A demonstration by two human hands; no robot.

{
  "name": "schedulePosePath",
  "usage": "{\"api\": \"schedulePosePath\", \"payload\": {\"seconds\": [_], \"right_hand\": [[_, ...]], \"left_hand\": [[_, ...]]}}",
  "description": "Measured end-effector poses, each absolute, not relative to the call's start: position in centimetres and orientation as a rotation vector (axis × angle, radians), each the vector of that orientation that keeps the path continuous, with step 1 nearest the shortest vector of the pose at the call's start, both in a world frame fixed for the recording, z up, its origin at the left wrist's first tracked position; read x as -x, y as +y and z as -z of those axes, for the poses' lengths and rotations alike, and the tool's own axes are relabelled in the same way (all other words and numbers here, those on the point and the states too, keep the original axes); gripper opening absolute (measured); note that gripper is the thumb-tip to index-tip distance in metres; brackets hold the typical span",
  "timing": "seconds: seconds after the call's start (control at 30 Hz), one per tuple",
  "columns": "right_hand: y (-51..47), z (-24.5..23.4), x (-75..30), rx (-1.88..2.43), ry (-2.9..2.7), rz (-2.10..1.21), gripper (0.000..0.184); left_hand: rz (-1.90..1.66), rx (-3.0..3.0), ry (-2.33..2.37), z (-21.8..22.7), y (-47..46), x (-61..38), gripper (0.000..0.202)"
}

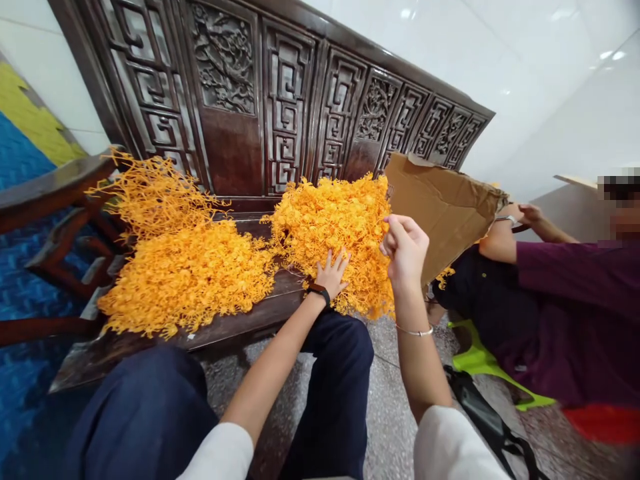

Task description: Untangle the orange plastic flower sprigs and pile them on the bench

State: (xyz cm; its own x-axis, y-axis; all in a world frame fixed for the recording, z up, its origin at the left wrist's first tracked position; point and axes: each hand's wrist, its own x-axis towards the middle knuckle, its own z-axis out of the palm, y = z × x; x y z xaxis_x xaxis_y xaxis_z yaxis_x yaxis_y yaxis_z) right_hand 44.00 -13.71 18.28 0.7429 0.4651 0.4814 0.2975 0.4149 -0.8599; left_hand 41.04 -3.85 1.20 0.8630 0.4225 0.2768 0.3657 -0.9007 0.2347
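Two heaps of orange plastic flower sprigs lie on a dark carved wooden bench (240,320). My left hand (331,272) rests flat on the right heap (330,227), fingers spread. My right hand (404,248) is raised beside that heap's right edge, fingers pinched together on a thin orange sprig. The left heap (180,273) is larger and lies apart from both hands, with looser, barer orange stems (150,190) piled behind it.
A torn cardboard box (440,207) stands to the right of the heap. Another person in a purple top (565,300) sits at the right on a green stool (480,360). A black bag strap (480,407) lies on the speckled floor. My knees are below the bench.
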Motion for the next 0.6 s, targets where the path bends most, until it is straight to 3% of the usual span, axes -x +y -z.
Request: {"api": "schedulePosePath", "payload": {"seconds": [0.23, 0.6], "right_hand": [[-18.4, -13.3, -43.0, 0.986, -0.490, -0.427, 0.012], [-20.5, -4.6, -44.4, 0.840, 0.023, -0.708, 0.017]], "left_hand": [[-0.442, -2.860, 0.691, -1.4, -4.3, -41.3, 0.074], [-0.452, -2.895, 0.696, -0.8, -4.5, -41.7, 0.082]]}}
